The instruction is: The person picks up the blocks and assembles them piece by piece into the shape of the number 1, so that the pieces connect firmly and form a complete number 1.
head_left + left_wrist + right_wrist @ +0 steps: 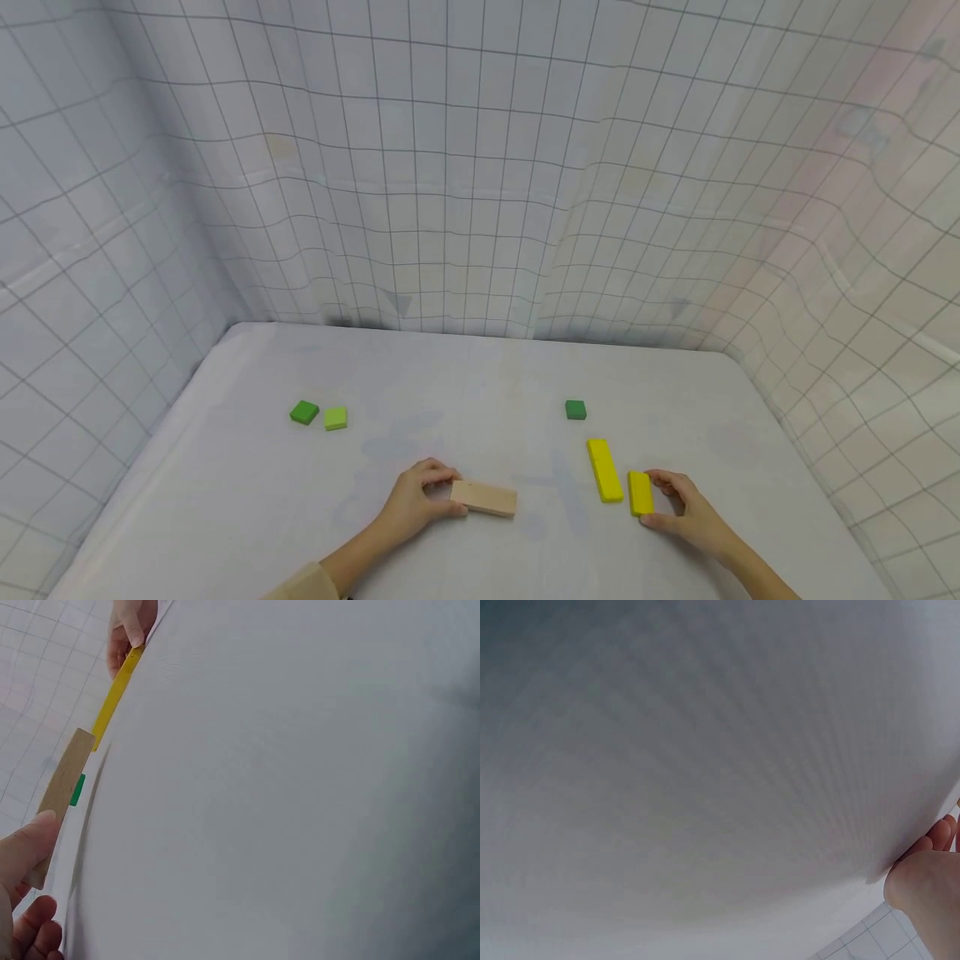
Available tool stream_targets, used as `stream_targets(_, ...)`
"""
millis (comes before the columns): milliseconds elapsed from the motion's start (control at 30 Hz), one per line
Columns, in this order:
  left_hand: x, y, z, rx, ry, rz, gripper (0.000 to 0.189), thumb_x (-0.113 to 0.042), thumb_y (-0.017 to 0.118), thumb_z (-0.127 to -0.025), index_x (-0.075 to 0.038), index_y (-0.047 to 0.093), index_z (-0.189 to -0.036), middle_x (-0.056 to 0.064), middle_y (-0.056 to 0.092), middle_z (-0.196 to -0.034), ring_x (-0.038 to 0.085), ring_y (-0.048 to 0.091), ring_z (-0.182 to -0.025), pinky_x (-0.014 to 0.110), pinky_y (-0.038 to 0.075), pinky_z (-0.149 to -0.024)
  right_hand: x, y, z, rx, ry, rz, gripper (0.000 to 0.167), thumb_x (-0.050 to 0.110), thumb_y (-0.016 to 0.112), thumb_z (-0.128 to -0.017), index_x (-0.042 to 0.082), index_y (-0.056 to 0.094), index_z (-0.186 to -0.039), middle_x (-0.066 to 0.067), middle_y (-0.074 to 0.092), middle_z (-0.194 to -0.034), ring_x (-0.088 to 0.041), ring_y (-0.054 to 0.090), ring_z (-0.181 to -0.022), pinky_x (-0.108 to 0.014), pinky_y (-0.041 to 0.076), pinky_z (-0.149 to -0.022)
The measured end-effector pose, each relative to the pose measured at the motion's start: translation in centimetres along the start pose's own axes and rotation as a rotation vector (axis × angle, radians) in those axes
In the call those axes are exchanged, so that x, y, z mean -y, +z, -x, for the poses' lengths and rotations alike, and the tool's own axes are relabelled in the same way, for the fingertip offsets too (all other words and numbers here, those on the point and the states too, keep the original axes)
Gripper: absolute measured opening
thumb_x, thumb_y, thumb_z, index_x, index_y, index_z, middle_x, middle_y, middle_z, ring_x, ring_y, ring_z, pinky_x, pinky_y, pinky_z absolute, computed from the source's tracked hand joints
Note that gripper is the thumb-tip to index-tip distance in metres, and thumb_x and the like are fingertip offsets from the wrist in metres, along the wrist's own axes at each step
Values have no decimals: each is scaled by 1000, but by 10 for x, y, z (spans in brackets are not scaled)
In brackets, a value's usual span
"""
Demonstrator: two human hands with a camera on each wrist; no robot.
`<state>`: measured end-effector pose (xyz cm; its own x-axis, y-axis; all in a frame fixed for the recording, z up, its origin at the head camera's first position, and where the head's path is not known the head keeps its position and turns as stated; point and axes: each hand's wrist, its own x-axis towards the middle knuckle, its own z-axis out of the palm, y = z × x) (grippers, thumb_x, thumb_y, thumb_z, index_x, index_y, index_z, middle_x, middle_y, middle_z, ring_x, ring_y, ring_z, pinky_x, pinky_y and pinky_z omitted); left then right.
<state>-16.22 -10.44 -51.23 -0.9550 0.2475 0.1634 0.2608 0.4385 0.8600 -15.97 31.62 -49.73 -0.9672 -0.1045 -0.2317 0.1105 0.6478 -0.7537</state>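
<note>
Lying toward the far left corner of the bench [465,383], the green block [304,412] and the lime block [336,418] sit just beside each other. Next, about midway between the left and right edges, comes the wood block [483,498]. I judge it could pivot or slip if the pinch slackens, because it is held only by its left end. My left grip [417,500] pinches that end, spread no wider than the block, thumb on the near side and forefinger on the far side. Whether the block is clear of the bench, I cannot tell.

Right of centre, the dark green block [575,409] lies farther back toward the far edge. Nearer the near edge, the long bar [604,471] slants just left of the short bar [641,493], both yellow. A leftward drift could knock the two together, as the gap between them is thin. My right grip [686,515], nearest the right edge, pinches the short bar end to end, spread to its length. My right wrist view shows too little for me to judge how firm that hold is.
</note>
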Motion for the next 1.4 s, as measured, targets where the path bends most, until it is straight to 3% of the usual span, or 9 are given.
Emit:
stream_targets(367, 2, 1, 6, -29, 24, -28, 36, -35, 81, -60, -19, 71, -90, -12, 57, -89, 10, 51, -85, 26, 43, -76, 2, 0, 2, -2, 16, 19, 81, 38, 78, -68, 3, 40, -131, -16, 38, -128, -30, 39, -115, -53, 27, -101)
stream_targets(900, 2, 4, 9, -33, 42, -49, 35, -31, 83, -59, -19, 70, -88, -12, 54, -87, 10, 49, -84, 26, 44, -75, 1, 0, 2, 6, -16, 8, 76, 29, 77, -72, 1, 39, -131, -16, 37, -126, -29, 39, -114, -51, 28, -101)
stream_targets(1167, 5, 4, 9, -24, 92, -124, 34, -32, 83, -59, -16, 70, -87, -11, 53, -89, 12, 48, -85, 27, 44, -74, 2, 0, 3, 7, -19, 7, 76, 28, 77, -72, 1, 39, -132, -16, 37, -127, -29, 39, -114, -51, 28, -101)
stream_targets(1400, 6, 4, 8, -14, 79, -143, 35, -34, 82, -60, -17, 68, -87, -11, 54, -91, 14, 48, -88, 29, 44, -77, 2, 1, 3, 7, -25, 13, 77, 28, 77, -72, -1, 39, -131, -18, 37, -127, -30, 39, -115, -52, 27, -101)
